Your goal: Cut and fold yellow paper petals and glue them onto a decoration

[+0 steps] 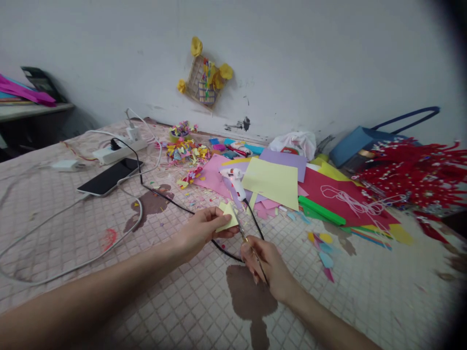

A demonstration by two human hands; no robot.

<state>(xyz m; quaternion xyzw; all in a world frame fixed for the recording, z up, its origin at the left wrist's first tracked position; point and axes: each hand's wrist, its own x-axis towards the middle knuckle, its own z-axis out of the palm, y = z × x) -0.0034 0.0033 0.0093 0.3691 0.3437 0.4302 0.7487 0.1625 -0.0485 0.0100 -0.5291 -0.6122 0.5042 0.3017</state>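
Note:
Between the thumb and fingers of my left hand (204,227) is a small piece of pale yellow paper (228,219). My right hand (265,262) grips a pair of scissors (243,236), its fingers around the handles. The scissor blades point up and away, beside the right edge of the yellow paper; whether they touch it I cannot tell. Just beyond my hands lies a white glue gun (235,182), its black cord running down behind them. A larger pale yellow sheet (272,181) rests to the right of the glue gun.
At left are a phone (111,177), a white power strip (118,151) and looping cables. Colourful paper scraps (188,151) are heaped near the wall. To the right lie a green glue-stick-like bar (321,210), white string (359,204), red decorations (419,170) and a blue bag (359,143).

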